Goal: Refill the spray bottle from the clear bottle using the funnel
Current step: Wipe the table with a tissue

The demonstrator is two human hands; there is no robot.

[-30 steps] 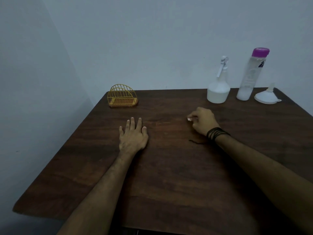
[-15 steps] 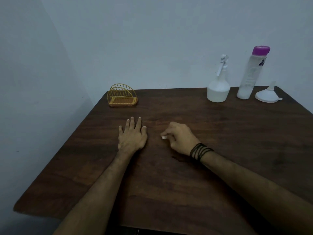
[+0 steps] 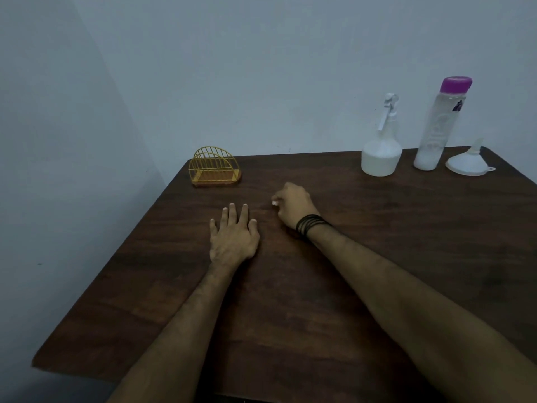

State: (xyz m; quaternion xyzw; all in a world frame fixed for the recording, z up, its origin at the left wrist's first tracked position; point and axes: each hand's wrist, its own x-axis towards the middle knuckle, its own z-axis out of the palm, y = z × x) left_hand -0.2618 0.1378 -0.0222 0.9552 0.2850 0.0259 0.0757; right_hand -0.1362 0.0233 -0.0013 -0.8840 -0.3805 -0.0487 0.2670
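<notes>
Yellow wire rack stands at the far left of the dark wooden table, empty-looking and well apart from the hands.

Left hand lies palm down, flat on the table, fingers extended and slightly spread, holding nothing; the forearm runs back to the near edge.

Right hand rests just to the right and slightly farther out, fingers curled into a loose fist, knuckles up. A small white item shows at the fingertips; what it is cannot be told. Dark bands circle the wrist.

At the far right, in a row by the wall: spray bottle upright, clear bottle with purple cap upright just beside it, funnel inverted, spout up. None is touched.
</notes>
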